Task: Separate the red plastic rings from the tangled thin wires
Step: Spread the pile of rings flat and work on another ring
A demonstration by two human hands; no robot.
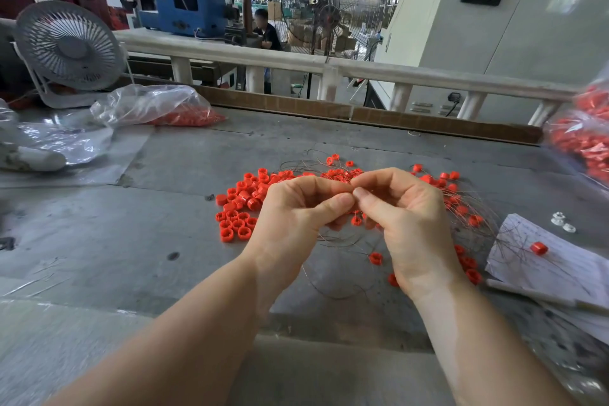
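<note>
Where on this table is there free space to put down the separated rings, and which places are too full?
Free: the grey table left of the loose ring pile, and the strip between the pile and the cardboard edge. Crowded: under both hands and to their right, where tangled wires and rings reach the paper sheet; the plastic bags fill the far left.

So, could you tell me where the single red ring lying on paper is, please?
In the head view it lies at the right, on the white paper, right of the right hand and below the small white parts: the ring.
</note>
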